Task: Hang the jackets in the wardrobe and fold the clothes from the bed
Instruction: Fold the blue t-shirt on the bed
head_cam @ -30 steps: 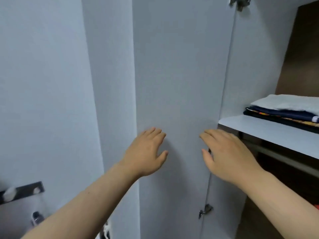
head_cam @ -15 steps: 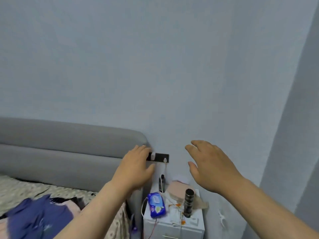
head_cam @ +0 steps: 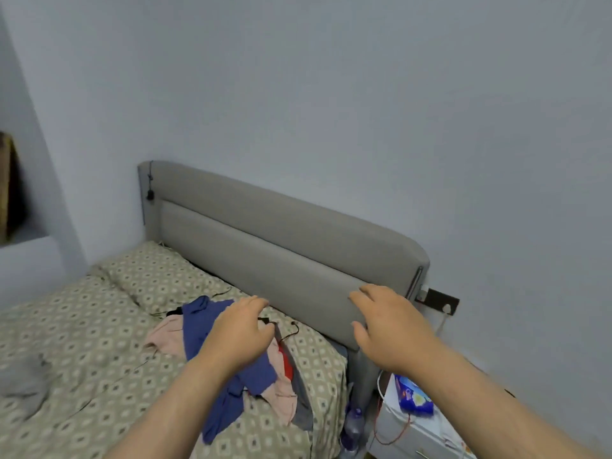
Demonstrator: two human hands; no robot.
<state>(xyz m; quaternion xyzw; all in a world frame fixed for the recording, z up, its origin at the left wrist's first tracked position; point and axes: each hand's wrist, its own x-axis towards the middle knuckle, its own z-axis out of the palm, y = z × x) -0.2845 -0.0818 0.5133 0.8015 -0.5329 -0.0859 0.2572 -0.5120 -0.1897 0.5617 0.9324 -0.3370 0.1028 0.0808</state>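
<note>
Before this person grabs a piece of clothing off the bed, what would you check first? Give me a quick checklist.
1. Hands free: the left hand and right hand are open and hold nothing. Ok.
2. Clothes within reach: the blue garment lies crumpled over a pink garment, right by the left hand. Ok.
3. Snags: a thin black cable lies at the heap's far edge. Not ok.
4. Folding room: patterned sheet shows left of the heap. Ok.
5. Number of garments in the heap: cannot tell.
</note>
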